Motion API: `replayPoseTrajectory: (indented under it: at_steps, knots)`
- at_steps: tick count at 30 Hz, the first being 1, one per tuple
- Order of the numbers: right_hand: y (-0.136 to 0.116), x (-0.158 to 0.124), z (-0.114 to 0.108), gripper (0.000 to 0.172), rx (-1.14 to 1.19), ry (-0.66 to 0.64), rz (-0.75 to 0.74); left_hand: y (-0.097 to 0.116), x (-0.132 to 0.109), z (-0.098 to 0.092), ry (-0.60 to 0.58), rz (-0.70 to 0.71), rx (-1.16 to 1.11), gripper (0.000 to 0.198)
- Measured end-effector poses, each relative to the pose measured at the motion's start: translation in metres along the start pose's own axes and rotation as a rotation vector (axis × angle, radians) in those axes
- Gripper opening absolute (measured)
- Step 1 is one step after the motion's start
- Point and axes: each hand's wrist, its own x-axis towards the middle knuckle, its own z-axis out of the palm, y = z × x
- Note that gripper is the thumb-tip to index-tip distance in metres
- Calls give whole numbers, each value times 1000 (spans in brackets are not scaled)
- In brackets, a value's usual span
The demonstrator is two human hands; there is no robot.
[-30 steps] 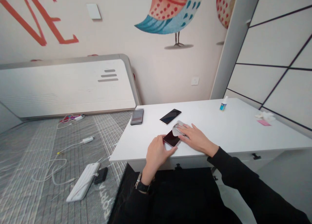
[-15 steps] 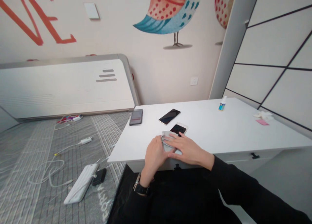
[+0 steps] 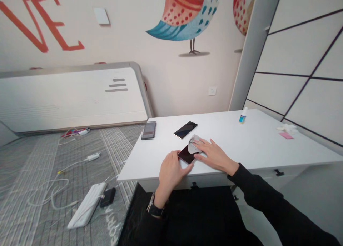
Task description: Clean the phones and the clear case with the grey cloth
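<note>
A smartphone (image 3: 184, 155) with a dark screen lies face up near the front edge of the white desk (image 3: 150, 160). My left hand (image 3: 171, 170) grips its near end, fingers at the left side and thumb at the near right corner. Over the phone's far end, my right hand (image 3: 213, 156) presses a light grey cloth (image 3: 193, 146) under its fingers, the thumb close to the screen. The cloth hides that end of the phone. A second phone (image 3: 185, 130), dark-screened, lies flat behind the first one.
A blurred grey object (image 3: 149, 130) sits at the desk's left edge. A small bottle (image 3: 243, 115) stands at the back right, near a pink slip (image 3: 286, 135) and crumpled white tissue (image 3: 289, 128). On the carpet lie a white power strip (image 3: 87, 206), a black adapter (image 3: 108, 197) and cables.
The right hand has slid the cloth away from me and rightward, toward the phone's far end. More of the near screen now shows. The left hand stays at the near end.
</note>
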Motion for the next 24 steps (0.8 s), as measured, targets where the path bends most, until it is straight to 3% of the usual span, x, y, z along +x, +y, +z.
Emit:
replayPoseTrajectory:
  at_steps: [4,7,9,12,14,17,19,22,24]
  knots:
    - [-3,-1,3,75,30,-67,-121,0,0,0,0,6,10,58]
    - [-4,0,2,63,12,-26,-52,0,-1,1,4,10,17,56]
    - [-5,0,2,64,1,-1,-17,1,-1,1,5,8,22,55]
    - [-10,-1,2,77,22,-61,-124,1,-1,1,-3,11,30,53]
    - [-10,0,2,74,25,-85,-153,1,-1,0,-3,14,33,53]
    - [-6,5,1,62,-5,-29,-39,2,-1,0,12,7,35,52]
    - [-5,8,2,66,-12,-12,-10,3,-1,-1,17,4,38,50]
    - [-7,9,5,75,13,-64,-108,3,-1,-1,12,9,47,46]
    - [-5,10,4,71,20,-69,-122,3,-1,-1,13,12,50,46]
